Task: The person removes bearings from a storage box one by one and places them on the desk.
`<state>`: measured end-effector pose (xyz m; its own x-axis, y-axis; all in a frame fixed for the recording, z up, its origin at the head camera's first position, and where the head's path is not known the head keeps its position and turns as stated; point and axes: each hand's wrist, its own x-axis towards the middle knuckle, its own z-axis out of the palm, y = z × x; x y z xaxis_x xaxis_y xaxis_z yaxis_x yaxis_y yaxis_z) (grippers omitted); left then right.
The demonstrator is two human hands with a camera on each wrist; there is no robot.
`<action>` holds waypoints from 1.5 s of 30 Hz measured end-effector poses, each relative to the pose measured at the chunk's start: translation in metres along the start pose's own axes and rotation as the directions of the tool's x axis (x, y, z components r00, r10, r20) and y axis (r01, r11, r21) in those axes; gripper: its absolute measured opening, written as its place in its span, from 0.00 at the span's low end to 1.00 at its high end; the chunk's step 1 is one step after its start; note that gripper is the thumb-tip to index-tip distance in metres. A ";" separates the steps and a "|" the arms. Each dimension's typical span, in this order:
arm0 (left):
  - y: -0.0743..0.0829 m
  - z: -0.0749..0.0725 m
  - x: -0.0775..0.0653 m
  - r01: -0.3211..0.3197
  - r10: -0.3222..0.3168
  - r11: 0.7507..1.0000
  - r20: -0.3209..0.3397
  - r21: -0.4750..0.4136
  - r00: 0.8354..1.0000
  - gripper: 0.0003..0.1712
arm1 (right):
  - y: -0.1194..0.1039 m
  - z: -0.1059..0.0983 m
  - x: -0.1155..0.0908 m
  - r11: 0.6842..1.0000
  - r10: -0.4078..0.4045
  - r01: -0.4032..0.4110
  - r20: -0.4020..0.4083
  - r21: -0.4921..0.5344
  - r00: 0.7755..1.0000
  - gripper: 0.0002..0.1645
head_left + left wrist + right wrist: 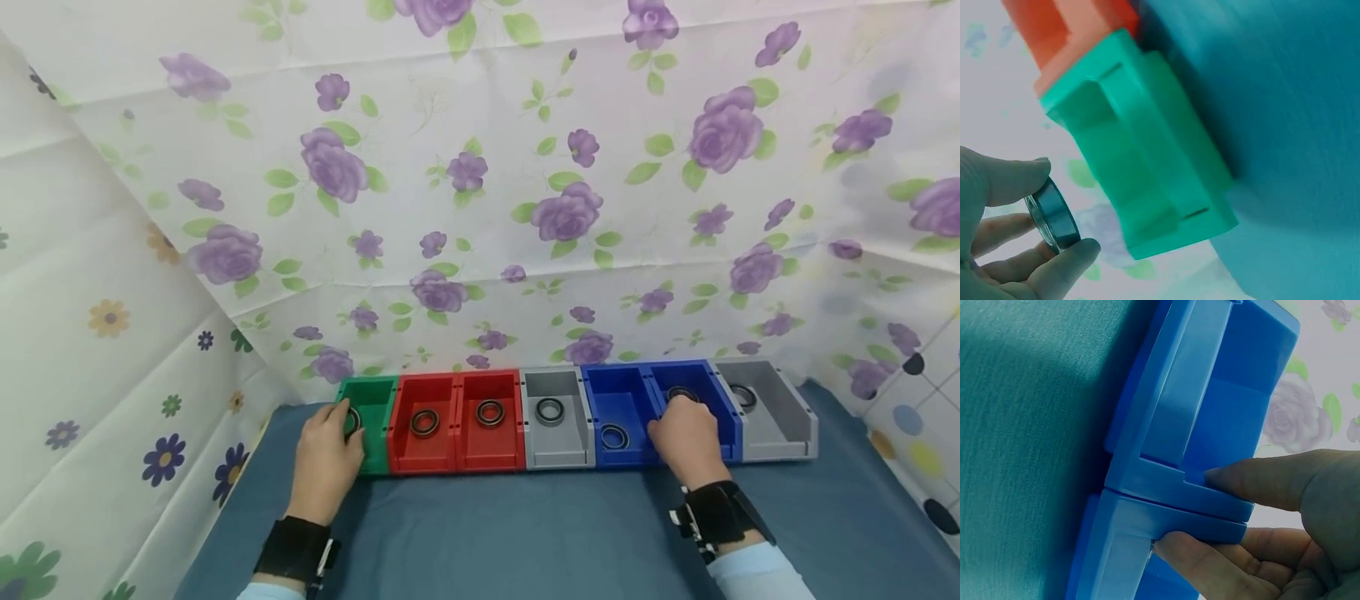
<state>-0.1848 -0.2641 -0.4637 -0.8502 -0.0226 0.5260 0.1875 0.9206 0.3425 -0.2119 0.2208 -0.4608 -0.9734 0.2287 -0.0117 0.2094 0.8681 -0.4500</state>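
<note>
My left hand (326, 454) pinches a ball bearing (1054, 215), a dark metal ring, between thumb and fingertips. In the head view it is at the left side of the green bin (375, 454). My right hand (688, 440) is over the two joined blue bins (1175, 503). Its thumb lies on the left bin's side and its fingers on the right bin's side, gripping the walls between them. Just beyond those fingers another bearing (682, 392) shows in the right blue bin, its near part hidden by the hand.
The bins stand in one row. Two red bins (423, 461), a middle grey bin (560, 458) and the left blue bin each hold a bearing (550, 411). At the right end a grey bin (772, 412) has one too. Blue cloth (510, 525) covers the table; flowered sheets hang behind.
</note>
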 end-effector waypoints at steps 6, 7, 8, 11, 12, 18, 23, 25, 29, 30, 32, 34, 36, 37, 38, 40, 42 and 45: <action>0.010 -0.005 -0.012 0.091 -0.086 0.995 0.093 -0.047 0.992 0.35 | 0.002 0.002 0.001 1.000 0.020 -0.020 0.000 -0.005 1.000 0.15; 0.011 -0.005 -0.013 0.116 -0.110 0.992 0.113 -0.044 0.987 0.35 | 0.002 0.002 0.001 1.000 0.020 -0.020 0.001 -0.006 1.000 0.15; 0.013 -0.005 -0.015 0.142 -0.136 0.989 0.134 -0.041 0.982 0.35 | 0.002 0.002 0.001 1.000 0.019 -0.019 0.002 -0.006 1.000 0.15; 0.018 -0.006 -0.018 0.208 -0.199 0.978 0.197 -0.029 0.960 0.33 | 0.002 0.003 0.002 1.000 0.015 -0.015 0.009 -0.005 1.000 0.15; 0.020 -0.006 -0.019 0.221 -0.211 0.975 0.214 -0.025 0.954 0.32 | 0.001 0.003 0.001 1.000 0.015 -0.015 0.010 -0.005 1.000 0.15; 0.033 -0.007 -0.026 0.223 -0.217 0.975 0.284 0.012 0.934 0.32 | -0.002 -0.001 -0.001 1.000 0.014 -0.014 0.006 -0.010 1.000 0.15; 0.042 -0.006 -0.036 0.197 -0.201 0.979 0.335 0.046 0.920 0.32 | -0.001 0.000 0.000 1.000 0.001 -0.001 0.000 -0.012 1.000 0.15; 0.045 -0.005 -0.040 0.198 -0.203 0.979 0.362 0.050 0.910 0.31 | 0.000 0.000 0.001 1.000 0.008 -0.008 0.005 -0.011 1.000 0.16; 0.045 -0.002 -0.045 0.214 -0.222 0.975 0.411 0.066 0.884 0.31 | 0.000 0.001 0.000 0.999 0.033 -0.033 0.029 -0.006 0.999 0.17; 0.045 -0.001 -0.046 0.217 -0.227 0.974 0.425 0.071 0.876 0.30 | 0.000 0.001 0.000 0.999 0.032 -0.032 0.029 -0.008 0.999 0.17; 0.043 0.003 -0.047 0.220 -0.235 0.972 0.452 0.086 0.861 0.29 | 0.000 0.001 0.000 0.999 0.034 -0.034 0.028 -0.011 0.999 0.17; 0.042 0.006 -0.048 0.221 -0.241 0.970 0.484 0.099 0.841 0.28 | 0.000 0.001 0.001 0.999 0.030 -0.030 0.022 -0.012 0.999 0.17; 0.041 0.008 -0.049 0.219 -0.246 0.969 0.513 0.114 0.823 0.27 | 0.000 0.001 0.001 1.000 0.024 -0.024 0.014 -0.014 1.000 0.17; 0.041 0.009 -0.050 0.216 -0.247 0.969 0.523 0.121 0.816 0.27 | 0.000 0.002 0.001 1.000 0.025 -0.025 0.012 -0.013 1.000 0.18; 0.040 0.010 -0.050 0.212 -0.247 0.969 0.533 0.127 0.809 0.27 | 0.000 0.002 0.001 1.000 0.026 -0.026 0.009 -0.012 1.000 0.18; 0.039 0.011 -0.051 0.202 -0.245 0.970 0.542 0.138 0.804 0.27 | 0.000 0.002 0.001 1.000 0.029 -0.029 0.005 -0.011 1.000 0.18; 0.038 0.013 -0.052 0.190 -0.236 0.972 0.543 0.141 0.805 0.26 | 0.000 0.002 0.001 0.999 0.031 -0.031 0.000 -0.011 1.000 0.17; 0.035 0.015 -0.054 0.179 -0.232 0.972 0.546 0.149 0.805 0.25 | 0.000 0.003 0.001 0.999 0.034 -0.034 0.003 -0.013 0.999 0.17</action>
<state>-0.1400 -0.2244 -0.4915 -0.9965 -0.0187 -0.0814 -0.0432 0.9494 0.3111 -0.2127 0.2196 -0.4629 -0.9660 0.2570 -0.0294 0.2436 0.8653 -0.4381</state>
